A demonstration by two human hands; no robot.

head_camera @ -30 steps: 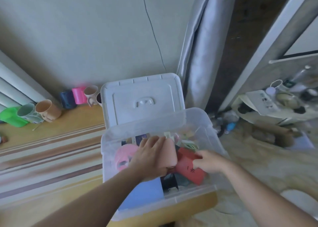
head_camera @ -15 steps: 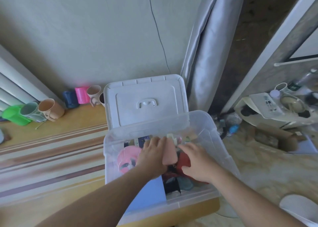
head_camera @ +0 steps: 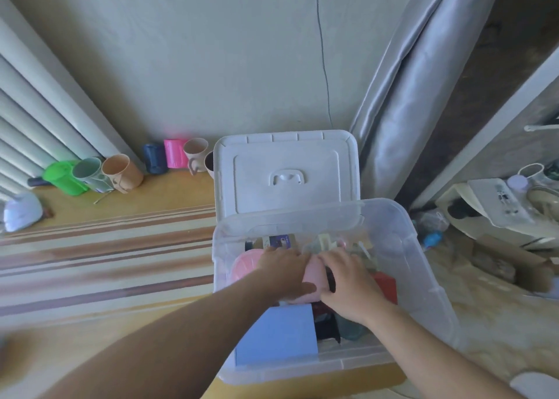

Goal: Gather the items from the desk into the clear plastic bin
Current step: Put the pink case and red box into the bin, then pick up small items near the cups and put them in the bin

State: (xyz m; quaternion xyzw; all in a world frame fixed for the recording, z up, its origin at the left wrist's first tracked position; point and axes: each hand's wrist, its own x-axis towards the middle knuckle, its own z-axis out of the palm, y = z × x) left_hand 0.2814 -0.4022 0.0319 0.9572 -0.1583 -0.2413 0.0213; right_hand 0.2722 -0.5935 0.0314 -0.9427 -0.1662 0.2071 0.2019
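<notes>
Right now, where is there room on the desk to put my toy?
The striped mat left of the clear bin is bare. Crowded: the cups along the wall, and inside the bin, where both hands work.
</notes>
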